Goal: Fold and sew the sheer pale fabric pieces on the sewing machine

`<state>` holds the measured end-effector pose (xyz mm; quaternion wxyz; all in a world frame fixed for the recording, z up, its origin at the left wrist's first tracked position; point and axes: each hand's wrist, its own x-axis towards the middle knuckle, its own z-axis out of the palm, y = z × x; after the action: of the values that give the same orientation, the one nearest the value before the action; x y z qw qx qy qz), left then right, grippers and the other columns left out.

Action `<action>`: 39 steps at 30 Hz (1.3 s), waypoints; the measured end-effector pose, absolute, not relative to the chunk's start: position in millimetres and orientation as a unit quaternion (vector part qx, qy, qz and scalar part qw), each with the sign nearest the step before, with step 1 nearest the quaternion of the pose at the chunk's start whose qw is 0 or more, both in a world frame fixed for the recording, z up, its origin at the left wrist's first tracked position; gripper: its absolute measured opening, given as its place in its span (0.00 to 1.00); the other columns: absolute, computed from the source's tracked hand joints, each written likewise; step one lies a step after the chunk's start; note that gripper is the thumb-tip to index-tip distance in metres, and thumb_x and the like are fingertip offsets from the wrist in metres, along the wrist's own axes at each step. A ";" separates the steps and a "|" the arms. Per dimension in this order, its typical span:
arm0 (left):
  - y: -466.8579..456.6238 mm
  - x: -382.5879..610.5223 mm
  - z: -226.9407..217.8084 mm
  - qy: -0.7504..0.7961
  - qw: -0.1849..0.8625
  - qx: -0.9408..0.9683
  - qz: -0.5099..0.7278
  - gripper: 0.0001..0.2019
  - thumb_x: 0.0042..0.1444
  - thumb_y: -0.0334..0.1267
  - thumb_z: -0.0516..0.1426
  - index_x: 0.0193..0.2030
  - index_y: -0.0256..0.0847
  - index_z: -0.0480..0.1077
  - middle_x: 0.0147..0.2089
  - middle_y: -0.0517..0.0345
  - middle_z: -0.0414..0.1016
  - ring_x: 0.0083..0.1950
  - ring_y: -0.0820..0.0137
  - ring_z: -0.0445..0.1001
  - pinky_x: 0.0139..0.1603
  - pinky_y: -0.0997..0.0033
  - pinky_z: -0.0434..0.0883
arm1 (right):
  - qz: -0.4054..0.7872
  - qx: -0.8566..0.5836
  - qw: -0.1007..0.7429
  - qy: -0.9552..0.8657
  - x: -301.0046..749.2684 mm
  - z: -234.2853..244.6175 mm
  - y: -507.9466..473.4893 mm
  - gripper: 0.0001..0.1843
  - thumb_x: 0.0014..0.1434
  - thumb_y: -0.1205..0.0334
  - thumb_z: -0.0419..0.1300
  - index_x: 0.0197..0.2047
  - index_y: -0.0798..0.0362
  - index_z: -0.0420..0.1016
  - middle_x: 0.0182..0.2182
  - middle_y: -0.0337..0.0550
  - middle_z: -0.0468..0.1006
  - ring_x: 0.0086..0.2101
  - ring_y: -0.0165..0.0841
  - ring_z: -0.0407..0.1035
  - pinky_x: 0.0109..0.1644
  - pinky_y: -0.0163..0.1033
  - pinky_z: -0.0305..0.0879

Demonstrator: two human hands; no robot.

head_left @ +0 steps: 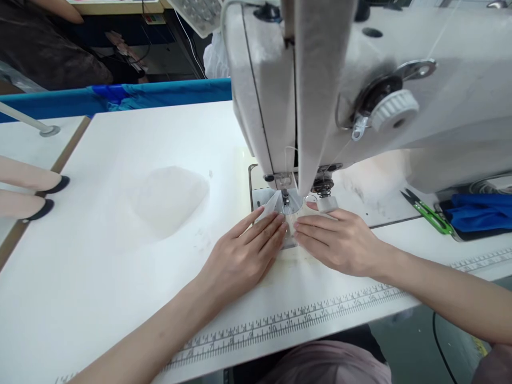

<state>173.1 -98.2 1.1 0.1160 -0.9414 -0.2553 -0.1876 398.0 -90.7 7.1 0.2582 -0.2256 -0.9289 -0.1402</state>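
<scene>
A sheer white piece of fabric [273,204] lies under the presser foot [285,197] of a sewing machine [268,90]. My left hand [244,253] rests flat on it just left of the needle area, fingers stretched forward. To the right, my right hand [340,240] lies with its fingers extended toward the left fingertips, leaving a narrow gap. Its thumb reaches up near the white knob under the machine head. Both palms face down, and how much fabric is beneath them is hidden.
Another pale sheer piece [172,200] lies on the white table [132,298]. Green thread snips [430,213] and blue cloth [480,210] sit at the right. A printed ruler [292,320] follows the front edge. Two beige, black-ended forms [28,176] project from the left. Another person's arm [62,9] shows behind.
</scene>
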 end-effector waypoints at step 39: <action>-100.2 172.2 1.7 -0.303 0.106 -0.931 -0.176 0.17 0.63 0.29 0.52 0.58 0.35 0.67 0.58 0.49 0.72 0.59 0.61 0.71 0.63 0.49 0.65 | -0.086 -0.264 0.259 -0.925 400.5 4.3 -91.4 0.12 0.62 0.73 0.55 0.38 0.55 0.79 0.40 0.40 0.82 0.43 0.32 0.76 0.57 0.43 0.69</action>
<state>172.2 -100.2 1.7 0.1060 -0.9308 -0.3026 -0.1756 400.5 -91.4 4.3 0.2585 -0.2638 -0.9253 -0.0860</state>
